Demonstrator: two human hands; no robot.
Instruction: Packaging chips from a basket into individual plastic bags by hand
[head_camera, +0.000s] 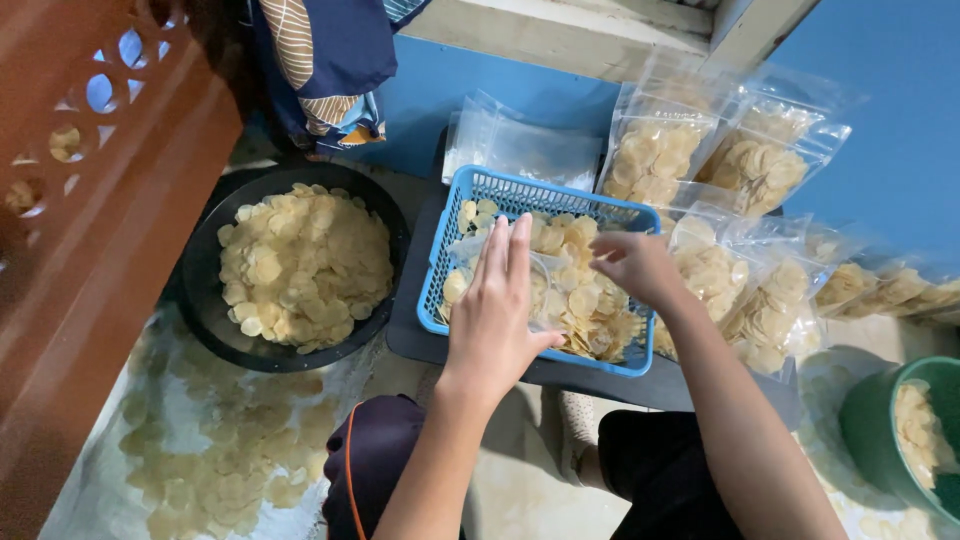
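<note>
A blue plastic basket (530, 190) full of pale round chips sits in front of me on a dark tray (410, 345). My left hand (497, 300) reaches over the basket with fingers straight, holding a clear plastic bag (545, 290) against the chips. My right hand (635, 265) hovers over the basket's right side, fingers curled down onto the chips and the bag's edge. Whether it pinches any chips is hidden.
A black round basin (205, 300) heaped with chips stands to the left. Loose chips lie on plastic sheeting (190, 450) at lower left. Several filled clear bags (750, 160) lean against the blue wall at right. A green bucket (870, 420) holds chips at lower right.
</note>
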